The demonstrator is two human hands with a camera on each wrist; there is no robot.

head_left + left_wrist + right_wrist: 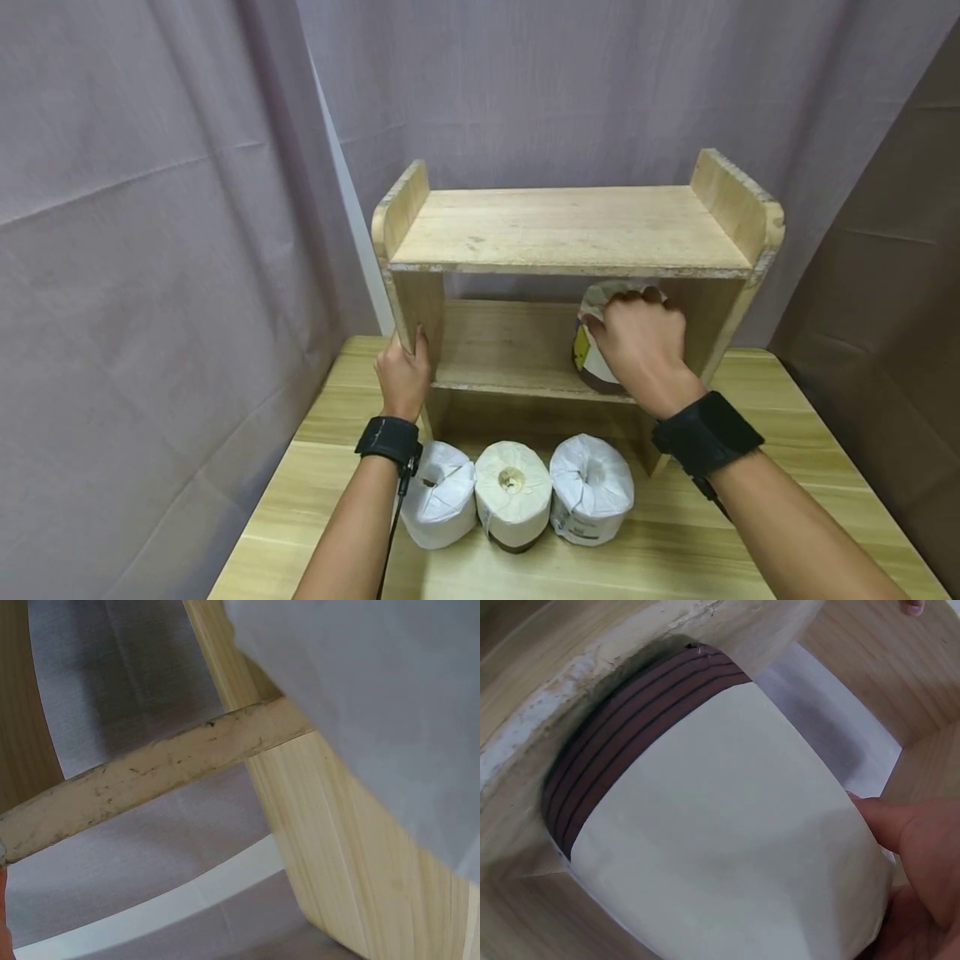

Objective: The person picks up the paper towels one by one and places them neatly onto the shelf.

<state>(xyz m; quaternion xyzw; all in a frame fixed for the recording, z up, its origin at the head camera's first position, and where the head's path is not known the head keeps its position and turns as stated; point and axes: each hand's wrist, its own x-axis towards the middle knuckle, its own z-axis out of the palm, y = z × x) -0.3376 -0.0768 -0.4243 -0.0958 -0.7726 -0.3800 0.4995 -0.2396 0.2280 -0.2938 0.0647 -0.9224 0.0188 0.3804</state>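
Creased grey fabric curtains are hung behind a striped wood-grain table. On it a pale wooden shelf unit is stood, its corners rounded, its front edges chipped. At the middle board's right end, a paper-wrapped roll with a brown base band is gripped by the right hand; room is left between it and the left panel, whose edge is clasped by the left hand. The lower opening is fronted by three wrapped rolls. Both wrists are banded by black straps.
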